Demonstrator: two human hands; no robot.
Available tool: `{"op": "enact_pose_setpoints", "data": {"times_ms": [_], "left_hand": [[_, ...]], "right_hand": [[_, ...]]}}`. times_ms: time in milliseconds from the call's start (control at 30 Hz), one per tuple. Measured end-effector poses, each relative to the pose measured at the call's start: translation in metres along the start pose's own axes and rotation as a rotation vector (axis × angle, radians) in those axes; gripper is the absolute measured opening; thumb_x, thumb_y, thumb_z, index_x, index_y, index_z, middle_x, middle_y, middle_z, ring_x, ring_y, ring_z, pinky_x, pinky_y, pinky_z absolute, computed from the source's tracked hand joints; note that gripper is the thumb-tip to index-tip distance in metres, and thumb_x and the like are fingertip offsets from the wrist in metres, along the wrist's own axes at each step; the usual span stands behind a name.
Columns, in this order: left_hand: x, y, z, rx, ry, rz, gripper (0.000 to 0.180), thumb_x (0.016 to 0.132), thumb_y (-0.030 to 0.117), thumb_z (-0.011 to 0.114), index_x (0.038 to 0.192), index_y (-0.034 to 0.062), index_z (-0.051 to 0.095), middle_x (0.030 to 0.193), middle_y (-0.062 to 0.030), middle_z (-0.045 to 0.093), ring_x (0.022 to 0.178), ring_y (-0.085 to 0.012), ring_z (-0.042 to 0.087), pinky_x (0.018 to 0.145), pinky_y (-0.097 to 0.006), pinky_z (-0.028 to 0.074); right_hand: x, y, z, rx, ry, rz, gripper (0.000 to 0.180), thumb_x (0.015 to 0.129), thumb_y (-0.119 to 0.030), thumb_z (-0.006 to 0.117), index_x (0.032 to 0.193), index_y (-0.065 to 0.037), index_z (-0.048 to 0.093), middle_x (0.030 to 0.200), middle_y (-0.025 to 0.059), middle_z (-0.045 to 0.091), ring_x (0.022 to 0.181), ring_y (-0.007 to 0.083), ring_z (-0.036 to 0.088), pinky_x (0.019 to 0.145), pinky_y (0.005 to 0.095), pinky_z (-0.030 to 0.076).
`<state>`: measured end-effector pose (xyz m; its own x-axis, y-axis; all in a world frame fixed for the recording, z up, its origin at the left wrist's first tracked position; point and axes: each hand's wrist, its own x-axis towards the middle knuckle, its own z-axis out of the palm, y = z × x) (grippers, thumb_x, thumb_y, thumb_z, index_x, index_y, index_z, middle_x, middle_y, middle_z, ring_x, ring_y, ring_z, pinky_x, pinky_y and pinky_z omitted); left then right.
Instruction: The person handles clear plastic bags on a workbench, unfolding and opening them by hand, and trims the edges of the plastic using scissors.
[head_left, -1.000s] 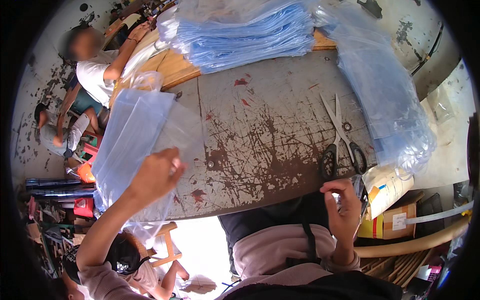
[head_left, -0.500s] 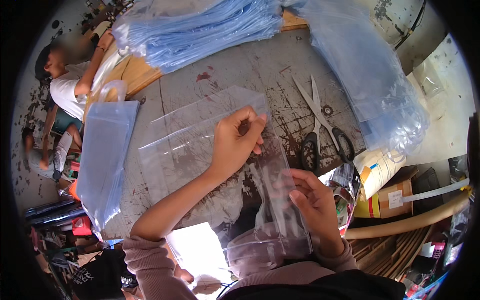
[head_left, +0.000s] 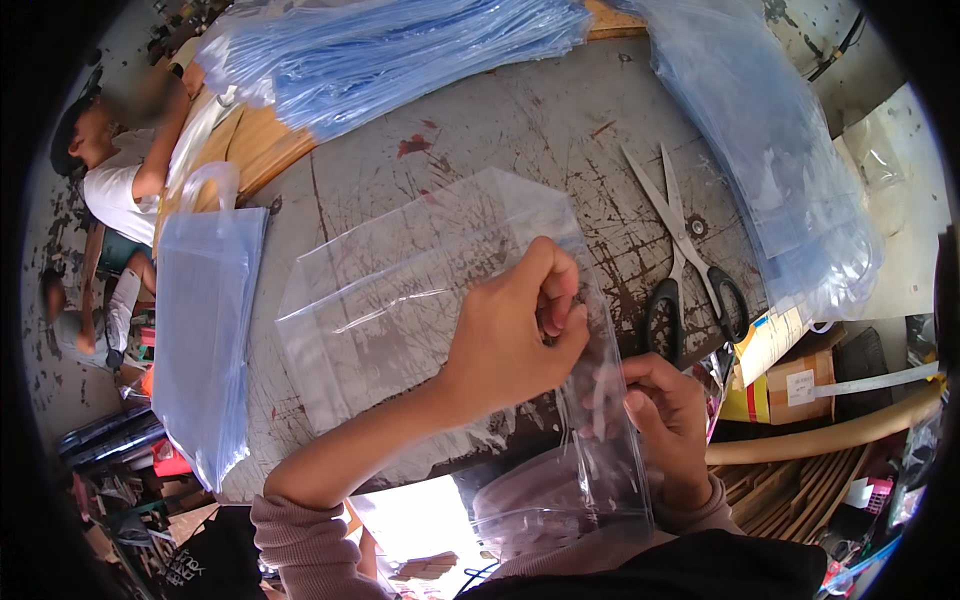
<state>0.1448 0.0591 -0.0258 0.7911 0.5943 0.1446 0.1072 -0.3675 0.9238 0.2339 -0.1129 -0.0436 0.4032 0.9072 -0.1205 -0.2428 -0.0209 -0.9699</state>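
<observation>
As the bag (head_left: 400,290) overlaps the table (head_left: 350,185), my left hand (head_left: 530,315) pinches its right side; my right hand (head_left: 668,425) curves beside it, hold unclear. Step, I judge: handling that edge; next needs steady fingers.

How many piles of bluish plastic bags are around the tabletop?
3: the far pile at the back of the table, the left pile at its left edge, and the right pile beside the scissors. Others may be hidden.
</observation>
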Motion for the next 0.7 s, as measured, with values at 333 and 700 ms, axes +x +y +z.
{"op": "enact_pose_setpoints", "data": {"times_ms": [333,700], "left_hand": [[-0.0032,-0.0045,-0.0045,0.362,0.031,0.539,0.035,0.052,-0.006,0.054,0.083,0.0081,0.065,0.098,-0.0085,0.057,0.082,-0.0219,0.057,0.074,-0.034,0.041],[-0.0014,-0.0063,-0.005,0.395,0.136,0.591,0.025,0.048,-0.009,0.049,0.067,0.007,0.053,0.078,-0.0069,0.056,0.085,-0.0247,0.058,0.071,-0.033,0.035]], "right_hand": [[0.0056,-0.0014,-0.0003,-0.148,0.006,-0.053,0.032,0.083,-0.005,0.062,0.112,0.004,0.052,0.085,0.0105,0.067,0.071,0.0098,0.065,0.063,0.0198,0.049],[0.0043,0.0004,-0.0038,-0.144,-0.012,-0.056,0.026,0.091,-0.008,0.054,0.114,0.005,0.051,0.082,0.0108,0.067,0.069,0.0103,0.065,0.059,0.0199,0.049]]}}
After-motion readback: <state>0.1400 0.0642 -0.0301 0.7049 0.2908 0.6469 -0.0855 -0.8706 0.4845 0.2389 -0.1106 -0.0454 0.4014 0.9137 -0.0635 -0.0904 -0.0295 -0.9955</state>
